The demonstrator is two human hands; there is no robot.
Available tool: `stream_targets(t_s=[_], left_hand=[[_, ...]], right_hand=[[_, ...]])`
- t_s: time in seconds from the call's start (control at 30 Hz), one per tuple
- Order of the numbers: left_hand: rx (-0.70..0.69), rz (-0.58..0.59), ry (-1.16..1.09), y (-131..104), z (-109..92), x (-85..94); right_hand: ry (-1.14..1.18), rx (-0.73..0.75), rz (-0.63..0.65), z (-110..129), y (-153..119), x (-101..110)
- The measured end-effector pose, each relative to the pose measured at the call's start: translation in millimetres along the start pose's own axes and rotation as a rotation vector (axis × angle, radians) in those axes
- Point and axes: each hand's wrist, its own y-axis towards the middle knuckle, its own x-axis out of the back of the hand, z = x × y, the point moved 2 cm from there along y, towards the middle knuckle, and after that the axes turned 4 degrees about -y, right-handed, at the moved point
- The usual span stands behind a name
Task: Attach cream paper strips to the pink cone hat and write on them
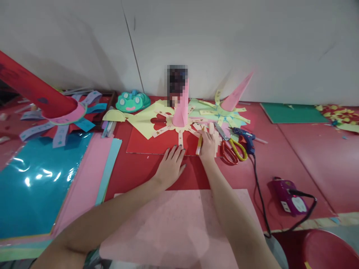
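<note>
My left hand (169, 166) lies flat with its fingers stretched out, fingertips at the end of a lettered paper strip and the edge of the red sheet (140, 144). My right hand (208, 145) is closed round a slim yellow pen (199, 145); its tip is hard to make out. Ahead of both hands stands a pink paper cone (181, 112) with cream paper strips (159, 131) spread out round its base, marked with letters and stars. Pale paper strips lie beside my right hand. Just right of it are scissors (232, 147) with red and yellow handles.
A blue glue gun (246, 138) is wired to a purple power box (290, 196). Another pink cone (238, 93) stands behind; a large red paper cone (42, 89) is at left. Coloured sheets (84, 175) and a green frog cutout (130, 101) lie around. Below is a pink sheet (168, 224).
</note>
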Motion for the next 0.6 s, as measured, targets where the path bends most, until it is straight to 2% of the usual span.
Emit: stream_targets(t_s=[0.13,0.27,0.5,0.6], left_hand=[[-0.032,-0.005,-0.003,-1,-2,-0.4],[-0.056,-0.024,-0.001,-2,-2,-0.7],[-0.067,-0.038,-0.037,-2,-1,0.5],[-0.078,-0.045,-0.049,-2,0,1.1]], right_hand=[[0.010,-0.025,0.004,0,0,3],[0.032,-0.052,-0.060,0,-1,5],[0.066,-0.074,-0.081,9,0,14],[0.174,-0.087,-0.109,13,0,10]])
